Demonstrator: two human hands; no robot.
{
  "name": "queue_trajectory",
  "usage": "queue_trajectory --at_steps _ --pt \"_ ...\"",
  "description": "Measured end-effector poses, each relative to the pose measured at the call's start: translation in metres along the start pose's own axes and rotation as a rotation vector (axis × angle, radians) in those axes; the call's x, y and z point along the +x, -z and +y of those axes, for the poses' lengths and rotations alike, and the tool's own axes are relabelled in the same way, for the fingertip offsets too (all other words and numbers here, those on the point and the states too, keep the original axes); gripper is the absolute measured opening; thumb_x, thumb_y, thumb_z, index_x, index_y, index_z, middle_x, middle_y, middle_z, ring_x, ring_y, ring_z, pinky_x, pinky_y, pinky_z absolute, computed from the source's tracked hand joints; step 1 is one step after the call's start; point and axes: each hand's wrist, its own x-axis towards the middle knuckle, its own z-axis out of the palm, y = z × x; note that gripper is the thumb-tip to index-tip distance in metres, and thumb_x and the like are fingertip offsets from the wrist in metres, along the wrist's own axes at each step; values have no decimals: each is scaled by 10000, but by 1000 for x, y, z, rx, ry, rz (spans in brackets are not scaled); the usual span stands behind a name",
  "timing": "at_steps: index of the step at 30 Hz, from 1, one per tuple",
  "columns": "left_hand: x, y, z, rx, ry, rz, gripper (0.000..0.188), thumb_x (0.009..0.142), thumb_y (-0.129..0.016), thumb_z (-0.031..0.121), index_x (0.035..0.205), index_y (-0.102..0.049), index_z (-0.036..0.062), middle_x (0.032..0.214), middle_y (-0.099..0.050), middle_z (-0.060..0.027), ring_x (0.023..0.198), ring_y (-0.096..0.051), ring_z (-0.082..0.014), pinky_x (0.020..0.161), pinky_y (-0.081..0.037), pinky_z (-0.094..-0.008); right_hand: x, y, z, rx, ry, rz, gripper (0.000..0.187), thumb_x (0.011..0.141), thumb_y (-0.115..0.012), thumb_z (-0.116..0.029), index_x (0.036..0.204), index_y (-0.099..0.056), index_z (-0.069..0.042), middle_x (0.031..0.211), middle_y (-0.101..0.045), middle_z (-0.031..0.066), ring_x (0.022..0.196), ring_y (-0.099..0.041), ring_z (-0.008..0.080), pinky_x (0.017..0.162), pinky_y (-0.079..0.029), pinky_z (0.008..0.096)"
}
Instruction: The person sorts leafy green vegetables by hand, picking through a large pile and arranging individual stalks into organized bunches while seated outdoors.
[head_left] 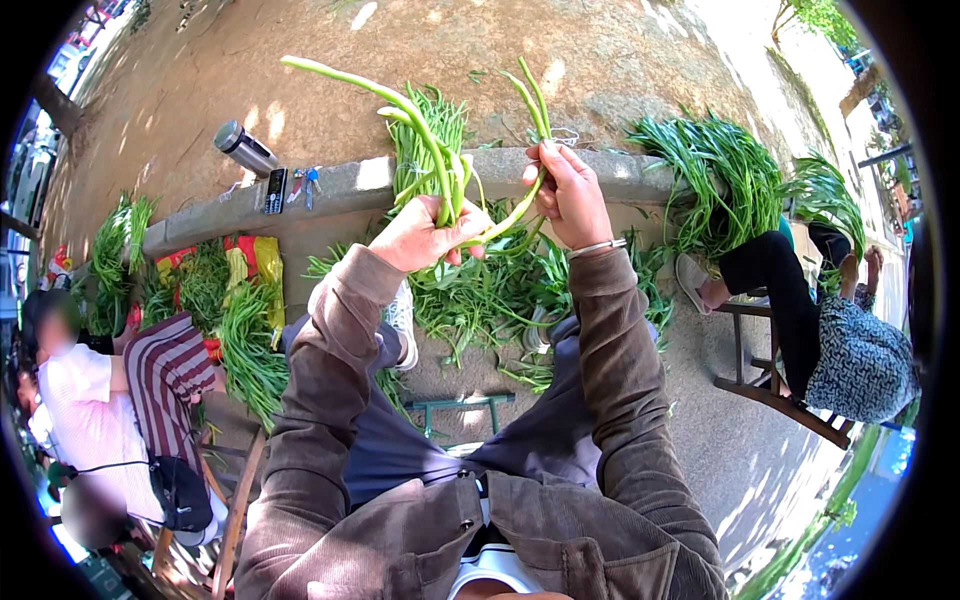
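My left hand (425,232) is closed round several long, thick green vegetable stems (418,120), which stick up and fan out to the left. In my right hand (572,190), thumb and fingers pinch a thinner green stem (535,95); its lower length bends back to the left hand. Both hands are raised in front of me above a heap of loose green leaves (480,300) on the ground between my feet. Just beyond the left hand, a bundle of green stems (430,130) lies across the low stone curb (350,185).
On the curb sit a metal flask (245,148), a keypad phone (275,192) and keys (308,185). Greens (720,170) are piled at the right, beside a seated person (860,350). Another seated person (100,410) is at the left, near more greens (250,340).
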Motion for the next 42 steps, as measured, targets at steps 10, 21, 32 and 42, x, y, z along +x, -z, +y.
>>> queue_trajectory --at_steps 10,21,32,42 --pt "5 6 -4 -100 -34 146 232 836 -603 213 875 -625 -15 737 -623 -76 638 -587 -118 571 -474 -234 -1 3 -7 127 -26 -44 187 919 -459 -220 894 -534 -50 648 -540 4 416 -283 30 387 -216 190" --pt "9 18 -31 66 -182 190 106 866 -521 76 930 -560 2 899 -586 -67 793 -583 -141 719 -469 -287 3 18 -13 184 5 9 199 919 -449 -224 898 -513 -36 639 -473 0 416 -271 31 376 -209 176" --pt "-3 63 -35 231 -216 400 105 859 -531 87 923 -563 10 867 -575 -37 780 -555 -103 723 -459 -253 -1 48 -33 222 43 107 179 920 -443 -220 885 -509 -57 631 -464 -17 407 -257 27 364 -200 177" --pt "-22 86 -28 154 -79 516 98 854 -505 90 882 -555 10 667 -583 -39 634 -584 -137 693 -465 -281 -20 105 -49 261 92 113 191 927 -443 -221 886 -519 -50 596 -432 -37 385 -236 19 341 -163 174"
